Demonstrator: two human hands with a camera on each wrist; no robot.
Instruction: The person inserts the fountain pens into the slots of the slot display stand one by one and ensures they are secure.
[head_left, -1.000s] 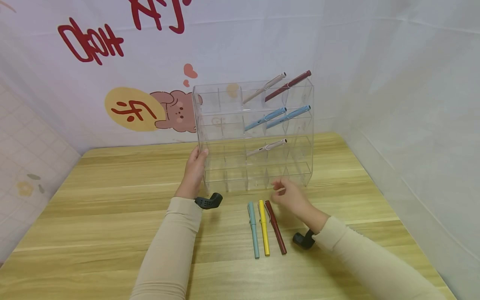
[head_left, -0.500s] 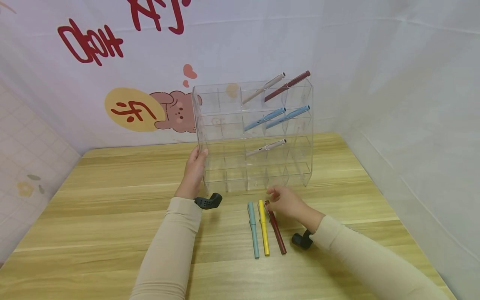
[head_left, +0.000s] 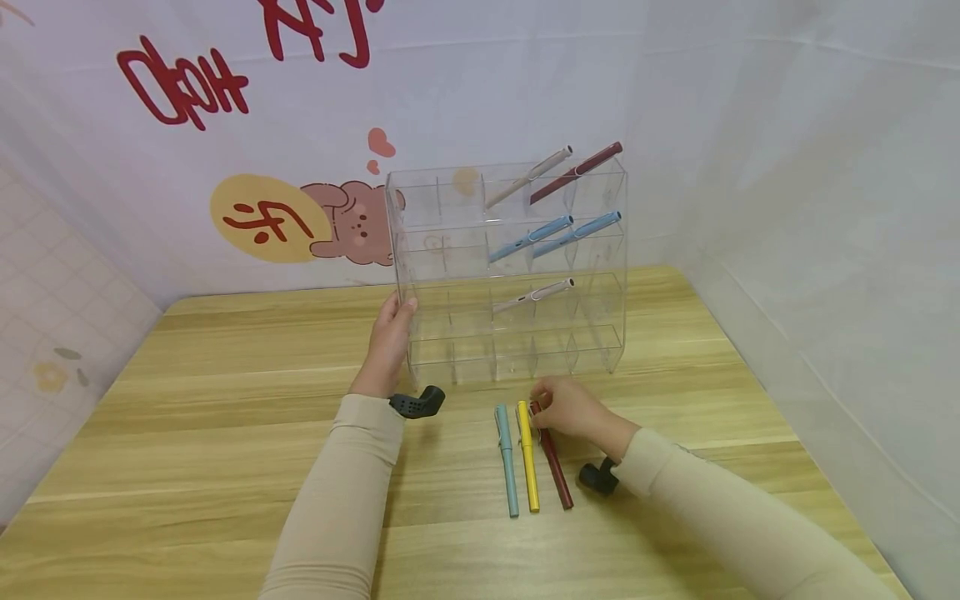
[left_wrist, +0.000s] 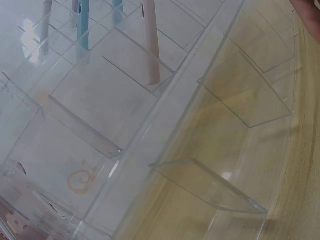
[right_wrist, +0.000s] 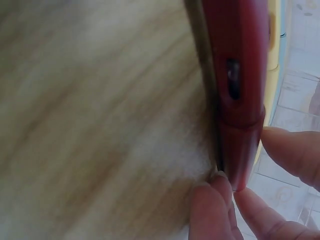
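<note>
Right hand (head_left: 568, 408) pinches a dark red pen (head_left: 556, 471) between its fingers. Left hand (head_left: 390, 337) apparently holds a clear rack (head_left: 465, 260), fingers partly hidden.

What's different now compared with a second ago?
The right hand has moved toward the person and slightly left, and its fingertips now pinch the clip end of the dark red pen on the table. The left hand still holds the clear rack; the yellow pen, teal pen and racked pens stay put.
</note>
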